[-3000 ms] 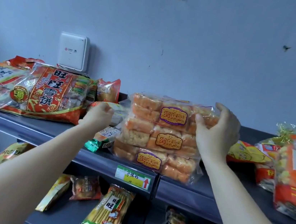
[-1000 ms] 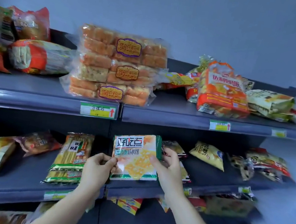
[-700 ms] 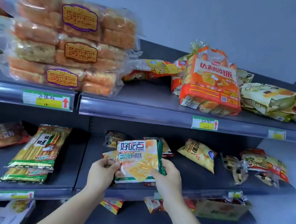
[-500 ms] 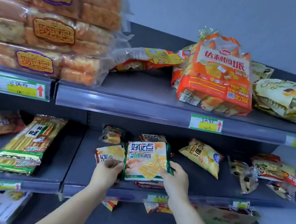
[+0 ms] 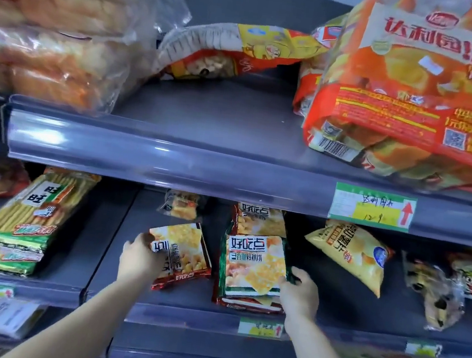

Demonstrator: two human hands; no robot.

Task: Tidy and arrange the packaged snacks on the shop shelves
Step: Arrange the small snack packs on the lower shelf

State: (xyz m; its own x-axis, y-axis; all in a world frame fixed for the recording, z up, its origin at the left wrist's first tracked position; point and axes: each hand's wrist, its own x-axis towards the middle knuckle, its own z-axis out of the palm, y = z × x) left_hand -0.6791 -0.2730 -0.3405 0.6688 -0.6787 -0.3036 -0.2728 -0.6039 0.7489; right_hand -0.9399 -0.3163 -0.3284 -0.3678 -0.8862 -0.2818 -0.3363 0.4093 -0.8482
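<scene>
On the middle shelf (image 5: 111, 249) a green-edged cracker pack (image 5: 253, 265) lies flat on top of a red-edged pack. My right hand (image 5: 298, 296) holds its lower right corner. To its left lies a red-edged cracker pack (image 5: 181, 254), turned sideways; my left hand (image 5: 140, 258) grips its left edge. A third pack of the same brand (image 5: 257, 220) lies behind the green one.
Long biscuit-stick packs (image 5: 22, 219) lie at the left and a yellow chip bag (image 5: 351, 254) at the right of the middle shelf. The upper shelf (image 5: 171, 158) overhangs, carrying clear bread packs (image 5: 58, 35) and a big orange cake bag (image 5: 420, 92).
Both hands carried the green cracker pack down from the top shelf and laid it on the middle-shelf stack. My left hand has let go of it and taken the red pack beside it.
</scene>
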